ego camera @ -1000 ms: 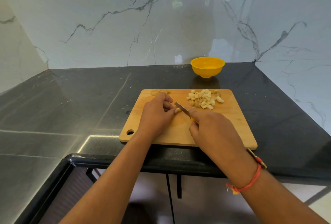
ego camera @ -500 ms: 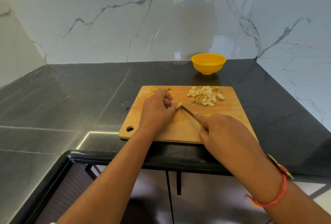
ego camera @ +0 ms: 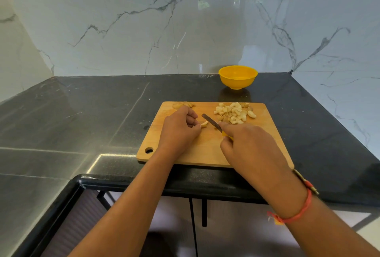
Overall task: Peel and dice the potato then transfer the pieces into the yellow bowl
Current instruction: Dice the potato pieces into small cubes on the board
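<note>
Dicing pale potato piece (ego camera: 204,124) on rectangular wooden cutting board (ego camera: 205,151).
Curled fingertips of left hand (ego camera: 178,131) pinch it; right hand (ego camera: 248,149) fingers wrap yellow-handled knife (ego camera: 211,122).

My knife (ego camera: 211,122) has come off the piece (ego camera: 204,124). Its tip sat on it before, and now the blade lies just at its 3 o'clock, tip towards 10. My left hand (ego camera: 178,131) has drawn back and pinches only its 9 o'clock end.

1 head view, looking forward and down, close over cutting board (ego camera: 207,149) at counter (ego camera: 82,112) edge.
</note>
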A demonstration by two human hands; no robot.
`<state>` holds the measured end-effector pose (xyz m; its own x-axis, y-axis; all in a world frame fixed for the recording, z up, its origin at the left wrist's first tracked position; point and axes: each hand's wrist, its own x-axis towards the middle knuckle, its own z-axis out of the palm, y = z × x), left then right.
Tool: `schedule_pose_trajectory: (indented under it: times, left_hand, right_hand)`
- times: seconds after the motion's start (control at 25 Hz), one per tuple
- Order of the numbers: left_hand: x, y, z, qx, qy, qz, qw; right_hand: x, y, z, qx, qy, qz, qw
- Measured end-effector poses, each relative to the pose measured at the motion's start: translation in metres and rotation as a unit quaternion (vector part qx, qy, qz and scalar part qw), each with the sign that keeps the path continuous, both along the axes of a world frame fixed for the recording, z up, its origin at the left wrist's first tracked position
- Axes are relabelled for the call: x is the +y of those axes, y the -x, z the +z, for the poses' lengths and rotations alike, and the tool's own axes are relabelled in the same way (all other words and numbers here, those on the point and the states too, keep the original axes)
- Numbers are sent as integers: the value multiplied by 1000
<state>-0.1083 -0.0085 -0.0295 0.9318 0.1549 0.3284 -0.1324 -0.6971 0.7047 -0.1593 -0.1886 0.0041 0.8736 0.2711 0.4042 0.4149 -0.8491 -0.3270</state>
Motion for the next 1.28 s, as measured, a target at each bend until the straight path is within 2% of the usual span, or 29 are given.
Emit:
schedule_pose_trajectory:
  times: [0.36,0.76,0.88,1.12,1.28]
  left_hand:
    - [0,0,0,-3,13,12,1000]
    - [-1,0,0,-3,-4,7,1000]
    - [-1,0,1,-1,-22,2,1000]
    - [-11,-6,10,59,-84,-26,994]
    - [-29,-18,12,45,-111,-10,993]
  right_hand:
    - [17,-14,-15,39,20,18,999]
    - [-10,9,-13,65,58,12,996]
    - [-24,15,-10,42,40,-8,998]
    - [-43,14,-14,34,-10,-40,999]
    - [-51,12,-16,41,-42,-48,997]
